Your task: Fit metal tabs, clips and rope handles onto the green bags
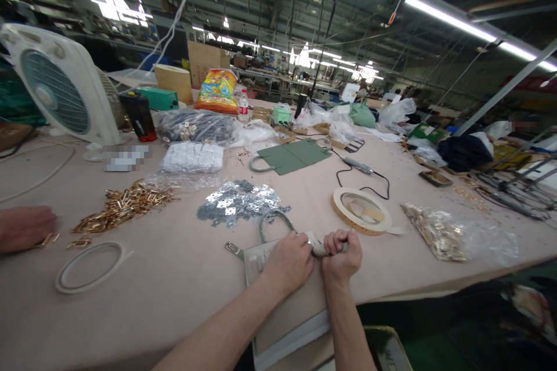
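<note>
A light grey bag [300, 307] lies at the table's front edge, partly under my forearms. It has a curved grey handle [278, 217] and a tab with a metal clasp [234, 250]. My left hand [289, 261] is closed at the bag's upper edge, its fingers curled beside a pale grey, strap-like piece [319, 247]. Wrapped round that piece in a fist is my right hand [342, 252]. Its exact kind is partly hidden by the fingers. Just beyond my hands lies a pile of silver metal plates [239, 203].
A tape roll [361, 210] and a bag of metal parts [439, 235] are to the right. Leftward are gold fittings [124, 206], a thinner tape ring [89, 266], another person's hand [28, 228] and a fan [61, 87]. Farther back lie a green panel [293, 156] and a corded tool [357, 166].
</note>
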